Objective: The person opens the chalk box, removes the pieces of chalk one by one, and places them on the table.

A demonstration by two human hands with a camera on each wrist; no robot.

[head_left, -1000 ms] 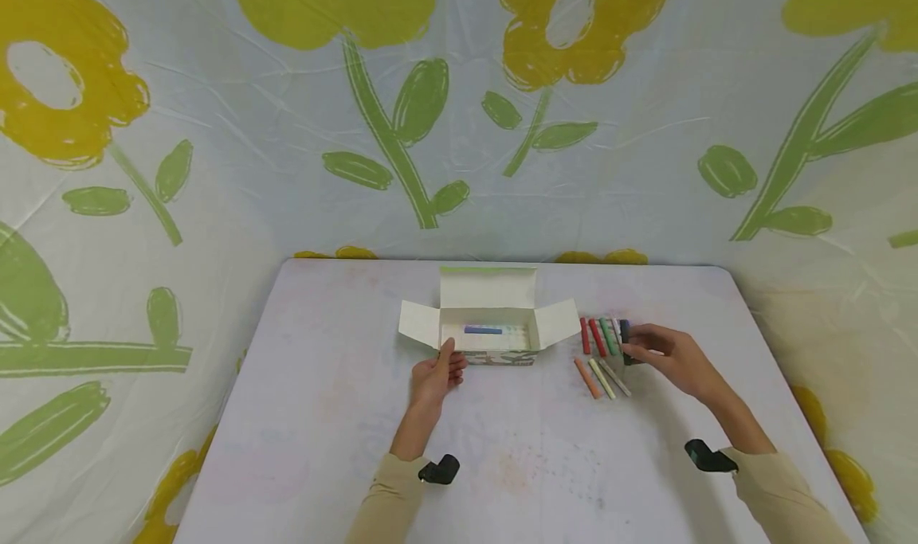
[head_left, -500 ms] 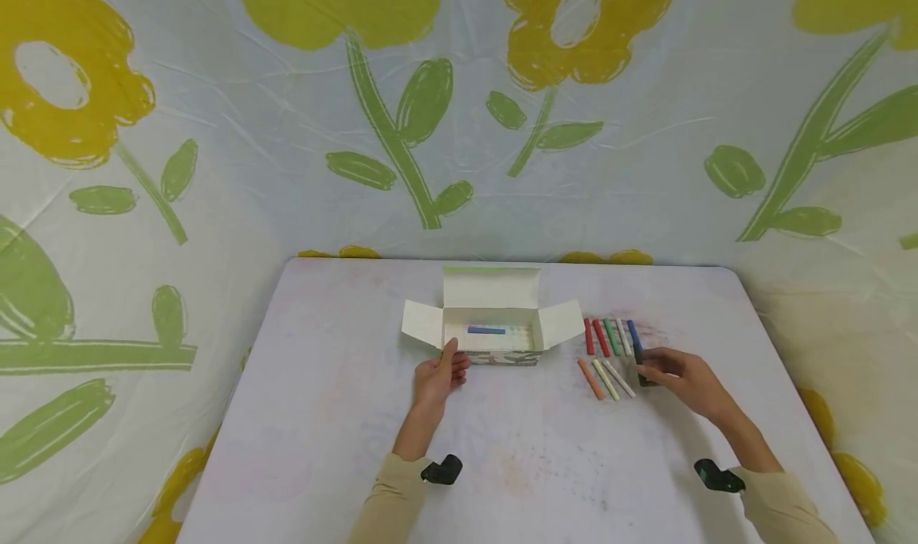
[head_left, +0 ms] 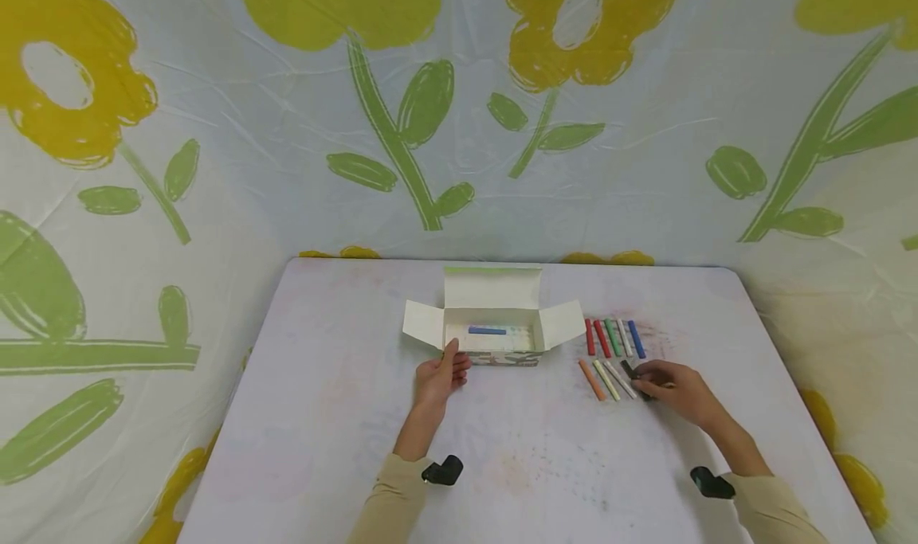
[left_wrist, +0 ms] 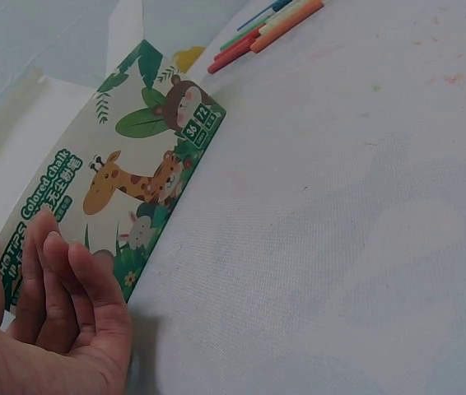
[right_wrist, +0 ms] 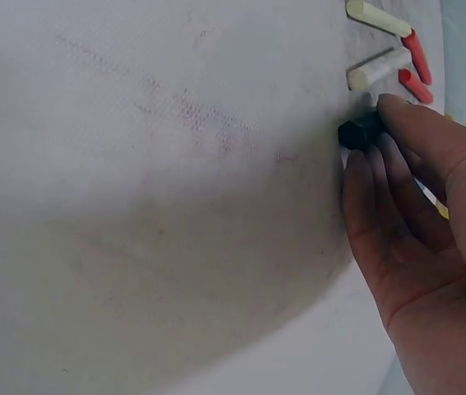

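Observation:
A printed cardboard chalk box stands with its flaps spread, and a blue chalk stick lies inside. My left hand holds the box's front left corner, thumb at the rim and fingers against the printed front. Further right, my right hand pinches a dark chalk stick between thumb and fingers, low over the table. That stick lines up at the right end of a slanted row holding an orange chalk, a pale yellow chalk and a white chalk.
Behind that row lie two red chalks, a green chalk, another white chalk and a blue chalk. The box's right flap reaches close to them. A flower-patterned sheet hangs around the table.
My right hand has brought the dark chalk from beside the back row toward me, to the right end of the front row. The left hand stays on the box.

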